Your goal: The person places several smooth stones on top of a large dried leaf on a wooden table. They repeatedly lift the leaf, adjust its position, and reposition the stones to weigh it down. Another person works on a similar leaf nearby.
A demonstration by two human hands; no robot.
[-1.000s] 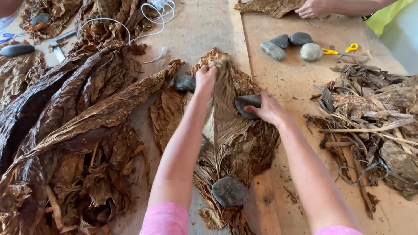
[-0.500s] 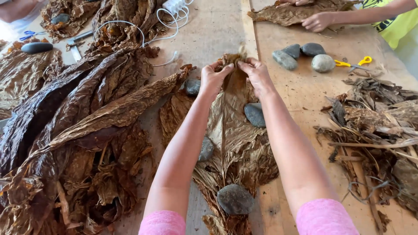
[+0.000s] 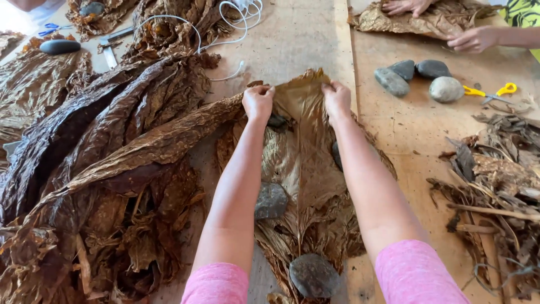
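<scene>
Far left: a heap of dark brown dried leaves [image 3: 107,169] covers the worktop [image 3: 292,39]; a dark stone [image 3: 59,47] lies on leaves near the top corner, blue-handled scissors [image 3: 52,26] just above it.
Top middle: a white cord [image 3: 225,17] loops over the leaves and onto the bare wood.
Left hand: the left hand [image 3: 257,103] is curled, fingers pinching the far left edge of the flat leaf [image 3: 304,152].
Flat leaf: light brown, spread lengthwise on the worktop between the person's forearms, its far edge lifted slightly by both hands.
Weights: a grey stone [image 3: 271,201] rests on the leaf beside the left forearm; a darker one [image 3: 313,275] sits at the near end.
Right hand: the right hand [image 3: 336,99] is curled too, pinching the far right edge of the same leaf.
Right of it: three stones [image 3: 419,76] lie grouped on bare wood, yellow-handled scissors [image 3: 490,92] just beside them.
Far right: a pile of stems and leaf scraps [image 3: 495,186].
Top right: another person's hands [image 3: 444,25] press on a separate leaf [image 3: 405,19].
</scene>
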